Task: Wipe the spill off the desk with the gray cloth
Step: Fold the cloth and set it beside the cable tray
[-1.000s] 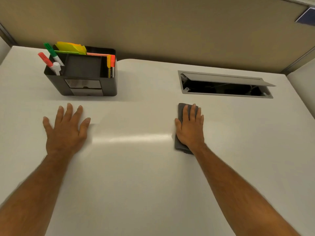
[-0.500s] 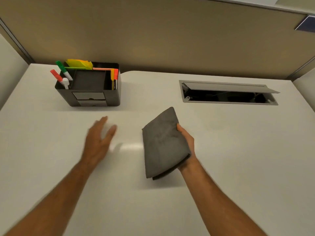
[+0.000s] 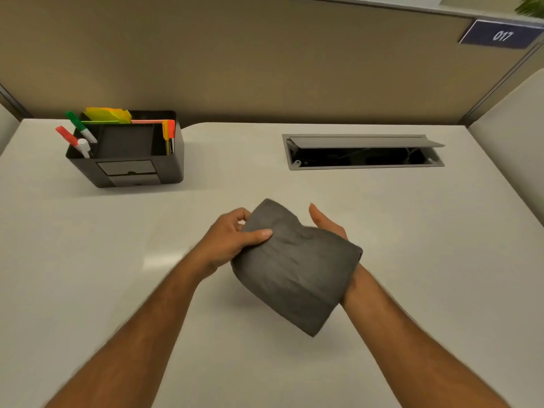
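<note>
The folded gray cloth [image 3: 294, 269] is held in the air above the middle of the white desk [image 3: 412, 260]. My left hand [image 3: 232, 240] pinches its left edge, thumb on top. Under the cloth lies my right hand [image 3: 326, 223], mostly hidden; only the thumb and part of the palm show at the cloth's upper right. No spill is visible on the desk; a faint bright reflection lies left of my left forearm.
A black desk organiser [image 3: 129, 154] with markers and sticky notes stands at the back left. An open cable hatch [image 3: 363, 151] is cut into the desk at the back right. A beige partition [image 3: 265, 60] closes off the back.
My right hand lifted the cloth off the desk and brought it nearer. My left hand left the desk, moved right and took hold of the cloth's left edge.
</note>
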The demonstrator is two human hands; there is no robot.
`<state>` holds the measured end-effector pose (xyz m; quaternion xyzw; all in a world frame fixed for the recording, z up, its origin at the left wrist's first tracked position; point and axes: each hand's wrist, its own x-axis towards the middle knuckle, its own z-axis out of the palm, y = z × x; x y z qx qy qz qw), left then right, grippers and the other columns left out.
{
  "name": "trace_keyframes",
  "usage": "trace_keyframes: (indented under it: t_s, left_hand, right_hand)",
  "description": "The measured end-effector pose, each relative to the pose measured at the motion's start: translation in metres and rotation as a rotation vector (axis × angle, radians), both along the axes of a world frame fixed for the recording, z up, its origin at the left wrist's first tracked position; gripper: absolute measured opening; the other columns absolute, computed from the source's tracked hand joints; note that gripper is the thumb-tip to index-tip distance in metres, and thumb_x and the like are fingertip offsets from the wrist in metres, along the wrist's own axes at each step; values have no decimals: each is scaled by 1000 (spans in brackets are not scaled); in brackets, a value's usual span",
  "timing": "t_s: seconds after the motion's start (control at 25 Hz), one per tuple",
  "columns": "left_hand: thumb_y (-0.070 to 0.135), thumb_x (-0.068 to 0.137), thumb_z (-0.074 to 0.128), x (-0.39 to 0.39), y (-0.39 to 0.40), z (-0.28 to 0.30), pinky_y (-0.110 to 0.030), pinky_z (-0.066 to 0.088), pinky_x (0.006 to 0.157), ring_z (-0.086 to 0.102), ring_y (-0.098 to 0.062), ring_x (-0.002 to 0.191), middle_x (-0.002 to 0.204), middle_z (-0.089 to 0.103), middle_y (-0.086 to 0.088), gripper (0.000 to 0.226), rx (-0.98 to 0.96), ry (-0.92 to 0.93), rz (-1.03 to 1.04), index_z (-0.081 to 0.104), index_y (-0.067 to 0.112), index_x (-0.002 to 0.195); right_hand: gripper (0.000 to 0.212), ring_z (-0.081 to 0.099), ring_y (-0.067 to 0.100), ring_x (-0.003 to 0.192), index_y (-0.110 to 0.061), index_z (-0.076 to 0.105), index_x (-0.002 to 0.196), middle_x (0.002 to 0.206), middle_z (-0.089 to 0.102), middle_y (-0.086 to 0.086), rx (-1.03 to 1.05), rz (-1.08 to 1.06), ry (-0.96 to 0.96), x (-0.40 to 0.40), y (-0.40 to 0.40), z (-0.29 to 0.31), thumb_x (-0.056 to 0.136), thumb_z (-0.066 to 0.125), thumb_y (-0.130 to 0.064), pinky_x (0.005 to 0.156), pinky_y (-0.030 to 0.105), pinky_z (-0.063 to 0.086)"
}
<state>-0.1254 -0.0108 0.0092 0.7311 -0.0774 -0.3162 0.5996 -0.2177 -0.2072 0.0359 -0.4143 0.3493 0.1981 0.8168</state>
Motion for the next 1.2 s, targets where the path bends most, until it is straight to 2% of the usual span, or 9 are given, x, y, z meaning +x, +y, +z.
trace_keyframes:
  t_s: [0.12, 0.2, 0.24, 0.32, 0.44, 0.56, 0.72, 1.0, 1.2]
  left_hand:
    - [40, 69, 82, -41, 11, -17, -46, 56, 85, 72, -31, 95, 97, 76, -10, 45, -60, 80, 52, 64, 11, 98]
    - [42, 66, 83, -73, 26, -33, -47, 57, 86, 72, -30, 97, 102, 75, -10, 44, -102, 203, 97, 66, 18, 99]
    - [42, 66, 84, -86, 33, -40, -47, 58, 85, 72, -30, 97, 104, 75, -10, 42, -112, 260, 114, 66, 21, 98]
    - [40, 69, 86, -102, 37, -52, -43, 58, 79, 72, -30, 95, 104, 74, -10, 37, -110, 312, 153, 66, 23, 96]
    - [31, 70, 85, -104, 34, -57, -45, 57, 84, 72, -31, 98, 107, 75, -9, 40, -141, 272, 198, 67, 24, 106]
    - [27, 71, 83, -89, 22, -56, -47, 58, 82, 73, -33, 95, 103, 77, -12, 37, -164, 218, 220, 69, 26, 105]
    - [38, 89, 69, -61, -6, -60, -44, 57, 70, 73, -22, 75, 78, 76, -6, 10, 84, -32, 342, 62, 30, 88]
    - [57, 97, 33, -2, -51, -87, -32, 37, 53, 53, -22, 55, 67, 62, 1, 43, 838, -671, 162, 45, 18, 110]
    - [46, 100, 37, 30, -90, -97, -27, 26, 47, 41, -21, 46, 54, 46, 3, 40, 920, -807, 100, 50, 11, 116]
  right_hand:
    - [95, 71, 40, 107, 3, 72, 115, 115, 73, 25, 179, 32, 62, -35, -11, -15, 66, 67, -78, 88, 47, 58]
    - [113, 47, 43, 138, 5, 49, 141, 146, 50, 30, 398, 42, 59, -69, -21, -31, 70, 66, -81, 114, 53, 38]
    - [118, 38, 43, 143, 4, 42, 146, 152, 42, 29, 503, 33, 63, -83, -26, -37, 69, 65, -82, 118, 56, 31]
    - [110, 47, 45, 136, 0, 50, 143, 147, 50, 27, 527, 76, 32, -100, -35, -46, 68, 69, -78, 110, 62, 39]
    - [58, 72, 35, 101, -9, 73, 119, 117, 74, 18, 18, 209, 11, -104, -45, -57, 69, 88, -34, 80, 50, 59]
    - [24, 76, 23, 89, -17, 76, 112, 109, 78, 8, -330, 186, -15, -85, -45, -56, 89, 70, -21, 71, 40, 61]
    - [15, 74, 18, 94, -24, 70, 106, 102, 78, -2, -737, 107, -96, -41, -42, -61, 100, 56, -26, 78, 34, 59]
    - [26, 63, 29, 77, -16, 48, 111, 95, 65, 4, -1673, 478, -172, 35, -56, -96, 105, 31, -35, 65, 37, 47]
    - [23, 50, 28, 57, -12, 47, 118, 95, 63, 10, -1941, 643, -213, 72, -84, -106, 104, 31, -21, 53, 33, 35]
